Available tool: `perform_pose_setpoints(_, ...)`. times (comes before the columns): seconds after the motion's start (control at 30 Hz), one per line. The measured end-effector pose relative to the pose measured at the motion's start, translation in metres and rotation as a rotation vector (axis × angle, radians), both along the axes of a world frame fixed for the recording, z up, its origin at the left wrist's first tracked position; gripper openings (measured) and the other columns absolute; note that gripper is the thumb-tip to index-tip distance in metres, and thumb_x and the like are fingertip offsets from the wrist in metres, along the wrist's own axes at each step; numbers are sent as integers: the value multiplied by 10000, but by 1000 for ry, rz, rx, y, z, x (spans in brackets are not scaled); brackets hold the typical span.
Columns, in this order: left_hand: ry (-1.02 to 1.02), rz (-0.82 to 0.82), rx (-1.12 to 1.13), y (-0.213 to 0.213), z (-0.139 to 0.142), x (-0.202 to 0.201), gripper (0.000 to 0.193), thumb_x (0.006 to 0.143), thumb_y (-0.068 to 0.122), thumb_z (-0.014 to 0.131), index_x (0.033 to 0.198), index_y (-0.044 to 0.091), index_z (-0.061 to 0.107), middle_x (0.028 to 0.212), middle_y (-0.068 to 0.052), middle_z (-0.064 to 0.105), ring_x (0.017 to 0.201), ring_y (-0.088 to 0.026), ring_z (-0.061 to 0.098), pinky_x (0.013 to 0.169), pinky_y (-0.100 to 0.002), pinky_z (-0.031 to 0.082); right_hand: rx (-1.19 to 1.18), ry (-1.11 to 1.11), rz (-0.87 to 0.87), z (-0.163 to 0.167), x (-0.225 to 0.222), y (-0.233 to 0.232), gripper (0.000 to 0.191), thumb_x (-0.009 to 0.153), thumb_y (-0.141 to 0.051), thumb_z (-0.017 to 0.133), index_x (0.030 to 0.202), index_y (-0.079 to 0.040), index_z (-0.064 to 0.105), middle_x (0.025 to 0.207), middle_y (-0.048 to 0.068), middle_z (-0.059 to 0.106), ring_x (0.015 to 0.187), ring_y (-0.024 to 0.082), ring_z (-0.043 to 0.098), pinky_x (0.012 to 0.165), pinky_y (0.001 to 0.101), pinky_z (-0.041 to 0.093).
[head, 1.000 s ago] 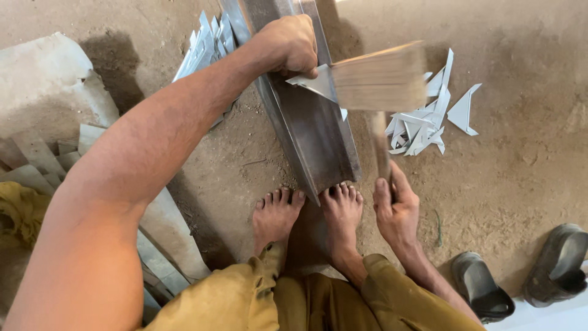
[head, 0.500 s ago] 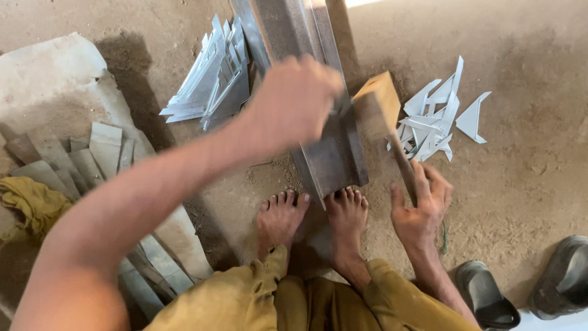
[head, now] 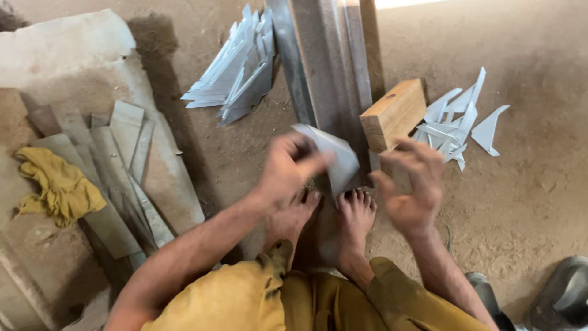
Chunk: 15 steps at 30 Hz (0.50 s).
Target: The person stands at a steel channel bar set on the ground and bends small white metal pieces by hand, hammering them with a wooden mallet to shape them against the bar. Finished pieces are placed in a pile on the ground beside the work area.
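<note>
- The left hand (head: 288,168), at the middle of the frame, is closed on a bent piece of grey sheet metal (head: 334,159), pinching its upper left edge between thumb and fingers.
- The right hand (head: 410,184), just right of centre, is spread with fingers curled and holds nothing; it hovers just beside the piece, and whether a fingertip touches it cannot be told.
- The piece sits over the near end of a long steel beam (head: 324,67) that runs up to the top edge of the frame; the person's bare feet (head: 355,214) rest at that end.
- A wooden mallet (head: 395,113) lies right of the beam, just above the right hand, ungripped.
- Judging by the piles, the work is well under way: a fanned stack of finished grey pieces (head: 239,67) lies in the upper middle left of the beam, and a looser scatter of cut pieces (head: 459,119) lies at upper right.
- Flat metal strips (head: 116,165) at the left, on a stone slab (head: 67,55), look unworked, so a good share seems left.
- A yellow rag (head: 58,187) lies at far left on the dirt floor (head: 520,202); dark sandals (head: 566,291) sit at lower right.
</note>
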<state>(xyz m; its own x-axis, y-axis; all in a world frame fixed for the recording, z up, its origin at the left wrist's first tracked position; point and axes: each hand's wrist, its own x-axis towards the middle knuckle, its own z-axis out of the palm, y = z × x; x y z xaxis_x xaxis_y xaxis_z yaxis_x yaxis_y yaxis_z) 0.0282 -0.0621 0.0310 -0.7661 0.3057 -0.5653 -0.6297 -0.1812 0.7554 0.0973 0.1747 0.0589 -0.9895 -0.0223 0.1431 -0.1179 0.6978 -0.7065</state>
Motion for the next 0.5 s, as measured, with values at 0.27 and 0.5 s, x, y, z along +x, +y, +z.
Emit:
perform_pose_setpoints(0.27, -92, 460, 324, -16, -78, -28, 159, 988, 124, 729, 1081, -4, 710, 993, -78, 731, 896, -197, 747, 782, -409, 676, 433, -598, -322, -37, 50, 52, 316, 976, -192, 722, 1229, -19, 645, 879, 127, 643, 805, 276, 618, 736, 439, 502)
perform_pose_setpoints(0.5, -83, 467, 304, -12, -68, -27, 189, 1023, 198, 664, 1099, 25, 669, 1028, -98, 762, 926, -213, 760, 775, -404, 678, -431, -597, -308, 19, 65, 39, 212, 1032, -190, 585, 1195, -55, 572, 738, -21, 639, 622, 61, 615, 539, 252, 519)
